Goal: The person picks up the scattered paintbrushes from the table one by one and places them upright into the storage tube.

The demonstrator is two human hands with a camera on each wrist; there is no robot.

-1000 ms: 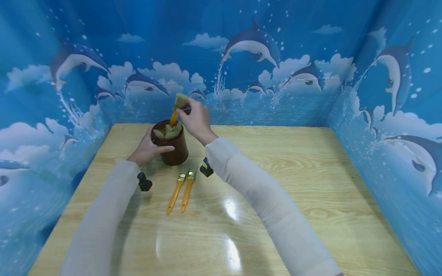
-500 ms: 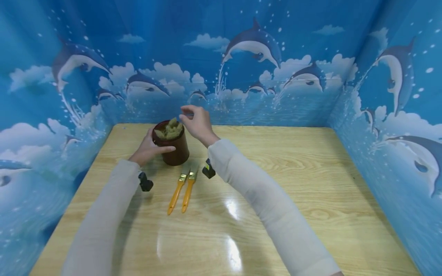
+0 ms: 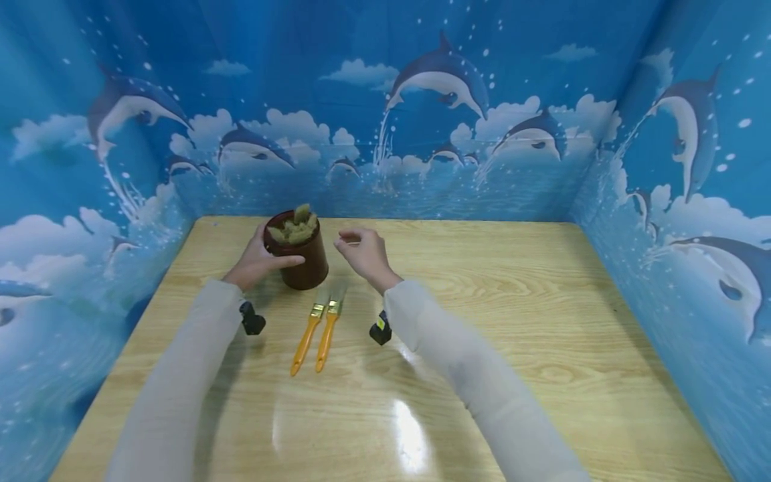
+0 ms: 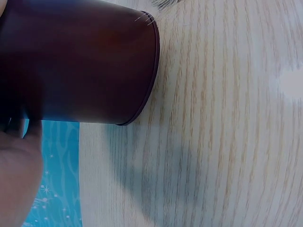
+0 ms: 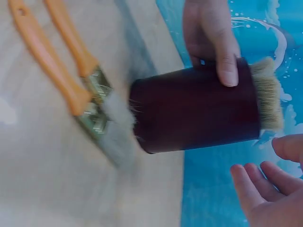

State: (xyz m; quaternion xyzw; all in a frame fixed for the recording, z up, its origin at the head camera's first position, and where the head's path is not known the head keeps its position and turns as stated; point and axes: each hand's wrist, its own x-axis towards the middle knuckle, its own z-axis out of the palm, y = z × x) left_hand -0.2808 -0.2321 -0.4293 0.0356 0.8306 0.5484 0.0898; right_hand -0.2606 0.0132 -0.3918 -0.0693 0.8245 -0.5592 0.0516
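Note:
A dark brown cylindrical pot [image 3: 310, 266] stands near the table's back left, gripped by my left hand [image 3: 254, 262] with the thumb across its front. Bristle heads of several paintbrushes [image 3: 295, 231] poke out of its top; their handles are hidden inside. My right hand [image 3: 367, 257] hovers just right of the pot with loosely bent fingers and nothing in them. In the right wrist view, its fingertips are apart, near the bristles [image 5: 268, 97]. Two paintbrushes with orange handles, one on the left [image 3: 305, 343] and one on the right [image 3: 326, 341], lie side by side before the pot, bristles toward it.
The wood-patterned table [image 3: 512, 321] reaches back to a blue dolphin-printed curtain [image 3: 385, 181], which also encloses the left and right sides. Small black devices sit at the left wrist [image 3: 252, 320] and right wrist [image 3: 381, 329].
One second ago my right hand held a paintbrush handle-down in the pot's mouth. It has let go, leaving the brush in the pot, and moved right and toward me. My left hand keeps its grip.

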